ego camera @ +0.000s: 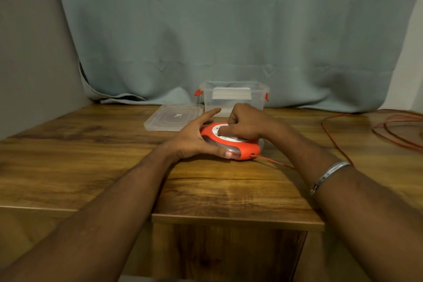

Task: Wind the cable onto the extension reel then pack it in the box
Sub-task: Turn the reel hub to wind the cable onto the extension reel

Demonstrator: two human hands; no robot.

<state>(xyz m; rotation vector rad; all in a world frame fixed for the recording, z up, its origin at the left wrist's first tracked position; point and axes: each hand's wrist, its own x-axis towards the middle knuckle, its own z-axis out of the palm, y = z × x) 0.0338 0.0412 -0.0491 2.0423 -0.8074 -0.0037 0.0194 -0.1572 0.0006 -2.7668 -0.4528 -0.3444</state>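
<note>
A round orange extension reel (248, 150) with a white centre lies flat on the wooden table (91, 167). My left hand (196, 137) grips its left rim, thumb on the front edge. My right hand (246, 122) rests on top, fingers curled down into the white hub. A thin orange cable (329, 135) leaves the reel's front right side, passes under my right forearm and lies in loose loops at the far right. A clear plastic box (233, 96) with orange latches stands open behind the reel.
The box's clear lid (174, 118) lies flat to the left of the box. A grey-blue curtain (229, 30) hangs behind the table. The table's front edge steps down near me. A metal bracelet (329, 174) sits on my right forearm.
</note>
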